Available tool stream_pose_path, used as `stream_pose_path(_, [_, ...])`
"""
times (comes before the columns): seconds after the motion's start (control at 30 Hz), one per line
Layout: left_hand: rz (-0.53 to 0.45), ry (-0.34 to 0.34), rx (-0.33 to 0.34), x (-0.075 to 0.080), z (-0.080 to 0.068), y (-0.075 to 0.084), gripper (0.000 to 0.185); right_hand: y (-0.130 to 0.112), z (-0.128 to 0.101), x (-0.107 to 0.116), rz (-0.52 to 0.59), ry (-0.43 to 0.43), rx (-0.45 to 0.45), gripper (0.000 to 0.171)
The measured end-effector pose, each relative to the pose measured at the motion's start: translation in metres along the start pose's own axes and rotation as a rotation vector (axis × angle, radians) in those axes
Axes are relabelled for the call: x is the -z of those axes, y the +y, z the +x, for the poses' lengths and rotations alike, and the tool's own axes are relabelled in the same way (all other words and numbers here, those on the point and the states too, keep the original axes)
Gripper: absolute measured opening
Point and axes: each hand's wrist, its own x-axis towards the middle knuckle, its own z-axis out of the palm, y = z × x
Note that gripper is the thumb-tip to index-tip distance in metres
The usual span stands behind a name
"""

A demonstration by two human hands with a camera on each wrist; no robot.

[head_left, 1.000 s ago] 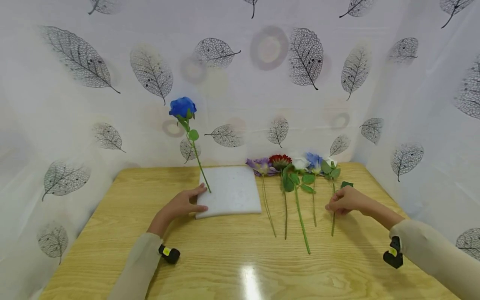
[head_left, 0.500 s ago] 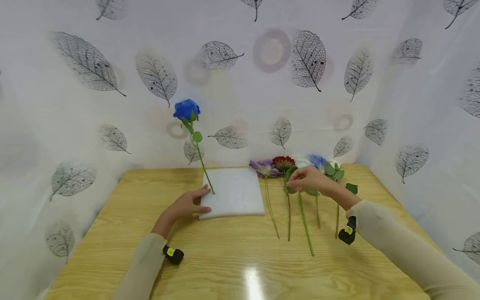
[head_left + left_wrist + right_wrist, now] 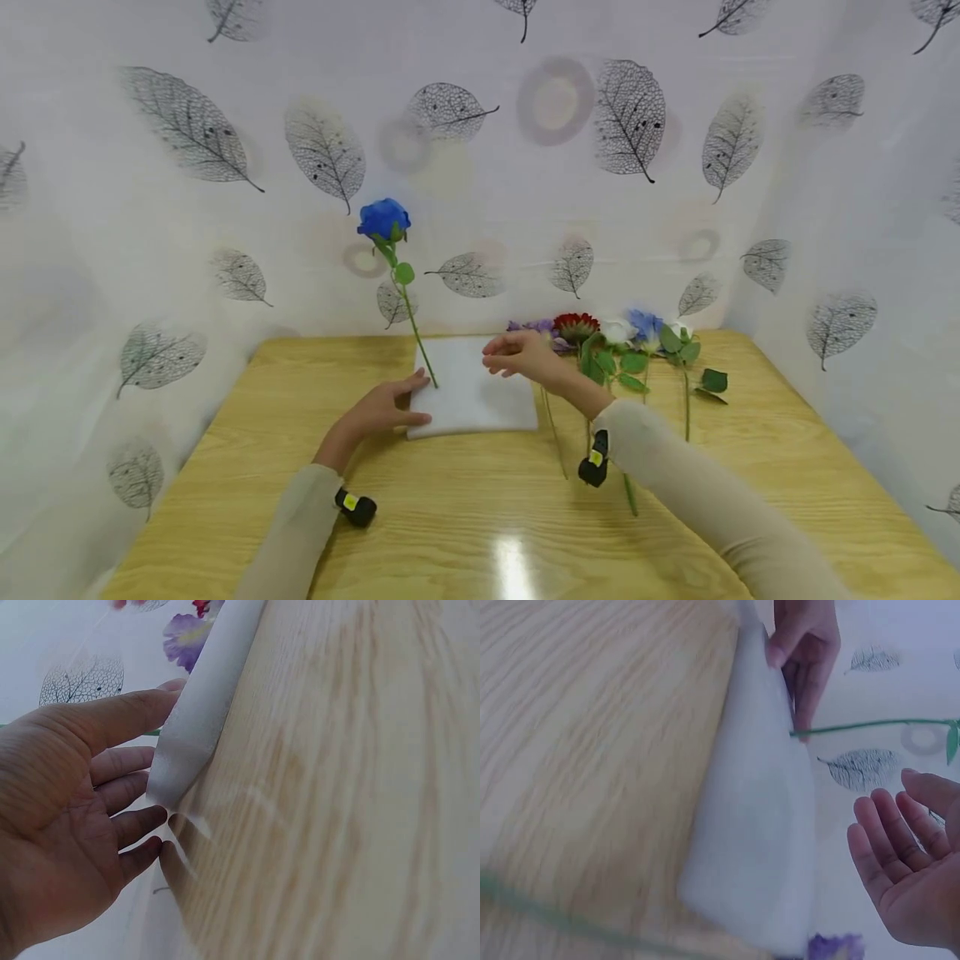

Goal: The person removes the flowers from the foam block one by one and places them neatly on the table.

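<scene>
A white foam pad lies on the wooden table. A blue rose stands upright with its stem stuck in the pad's near left part. My left hand rests flat against the pad's left edge, thumb on top; the left wrist view shows its fingers straight along the foam pad. My right hand hovers over the pad's far right corner, relaxed and holding nothing. In the right wrist view its palm is bare beside the foam pad and the stem.
Several artificial flowers lie side by side right of the pad: purple, red, white, pale blue. Their stems point toward me. Leaf-print curtains enclose the table on three sides.
My right hand left the stems at the right and swept left across the flowers to hover over the foam pad, holding nothing. The left hand and blue rose stayed put.
</scene>
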Motion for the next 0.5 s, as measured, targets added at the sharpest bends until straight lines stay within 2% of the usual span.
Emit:
stream_pose_path(0.2, [-0.017,0.002,-0.006,0.0,0.0,0.001,0.083,0.003,0.018,-0.037,0.034,0.013,0.002,0.036])
stream_pose_path(0.5, [-0.018,0.0,-0.013,0.0,0.0,-0.002,0.082,0.016,0.043,-0.075,0.051,0.064,0.053,0.031])
